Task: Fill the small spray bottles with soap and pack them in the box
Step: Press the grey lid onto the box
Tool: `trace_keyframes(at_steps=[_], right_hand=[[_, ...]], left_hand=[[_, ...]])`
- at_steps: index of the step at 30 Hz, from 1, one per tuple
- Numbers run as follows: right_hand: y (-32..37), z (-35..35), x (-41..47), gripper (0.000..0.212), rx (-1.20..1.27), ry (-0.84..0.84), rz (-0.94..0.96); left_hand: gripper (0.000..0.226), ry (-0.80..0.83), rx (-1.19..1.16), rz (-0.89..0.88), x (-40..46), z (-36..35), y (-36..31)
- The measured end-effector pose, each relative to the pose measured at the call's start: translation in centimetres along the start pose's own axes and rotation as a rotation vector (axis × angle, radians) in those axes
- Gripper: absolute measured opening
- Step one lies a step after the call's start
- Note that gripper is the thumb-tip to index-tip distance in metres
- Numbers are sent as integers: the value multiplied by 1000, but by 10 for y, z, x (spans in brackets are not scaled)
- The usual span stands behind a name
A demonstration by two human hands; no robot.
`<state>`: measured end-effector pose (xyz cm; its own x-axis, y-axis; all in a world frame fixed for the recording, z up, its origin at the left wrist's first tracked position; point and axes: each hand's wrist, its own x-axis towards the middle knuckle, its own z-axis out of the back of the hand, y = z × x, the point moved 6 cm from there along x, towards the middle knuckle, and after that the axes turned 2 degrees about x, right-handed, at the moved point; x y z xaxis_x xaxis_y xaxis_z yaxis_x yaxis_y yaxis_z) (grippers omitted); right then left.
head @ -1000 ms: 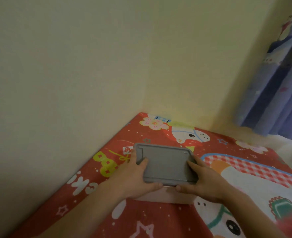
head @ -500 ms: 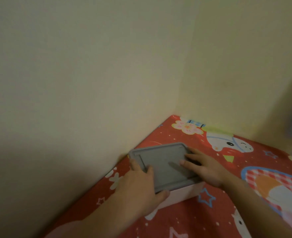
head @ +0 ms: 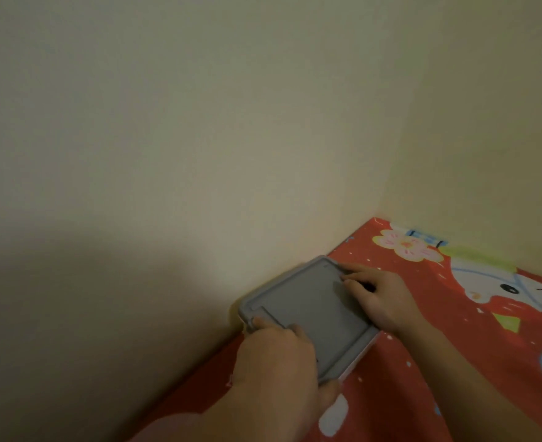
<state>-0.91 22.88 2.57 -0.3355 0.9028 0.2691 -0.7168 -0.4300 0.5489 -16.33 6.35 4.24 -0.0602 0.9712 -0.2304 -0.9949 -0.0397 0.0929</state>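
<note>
Pale yellow walls [head: 199,138] over most of the frame; red cartoon-print mat [head: 438,362] at lower right. One box [head: 363,352], closed under one grey lid [head: 308,311], tucked into the corner at lower centre. Left hand [head: 282,362] curled around the lid's near edge; right hand [head: 378,298] pressed flat on top, fingers [head: 352,277] nearly straight, gripping nothing. Zero spray bottles visible. Judged close to finished: lid on, filling apparently done.
</note>
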Motion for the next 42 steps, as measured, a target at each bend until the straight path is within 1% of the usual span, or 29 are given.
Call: trace_keyframes(at_steps=[2,7,14,20,24,27,29,32,34,36,39,41,42], right_hand=[[4,-6,9,19,33,-3,25],[15,-17,26,19,67,-6,81],[19,-27,39,20,82,-26,104],[22,-30,36,22,20,-76,101],[28,-28,35,23,-32,-66,116],[29,-29,35,25,-101,-70,139],[32,-30,35,26,-170,-72,159],[35,-32,33,30,-237,-100,185],[35,-31,30,32,-260,-113,183],[37,-28,26,34,-243,-129,166],[42,-23,17,39,-154,-163,108],[42,-19,9,32,-130,-150,105],[42,-18,6,27,-133,-136,111]], left_hand=[[93,-17,21,-2,0,4,2],[85,-1,106,-6,2,6,7],[77,-38,101,8,6,4,15],[89,-61,152,27,9,0,19],[79,-72,148,17,11,0,19],[80,-92,154,13,13,-3,20],[84,-117,152,26,13,-6,21],[99,-145,158,48,15,-12,23],[105,-160,170,57,14,-14,23],[107,-168,169,63,13,-15,24],[109,-214,132,62,9,-10,28],[105,-288,89,83,7,-2,30],[98,-334,62,93,6,2,33]])
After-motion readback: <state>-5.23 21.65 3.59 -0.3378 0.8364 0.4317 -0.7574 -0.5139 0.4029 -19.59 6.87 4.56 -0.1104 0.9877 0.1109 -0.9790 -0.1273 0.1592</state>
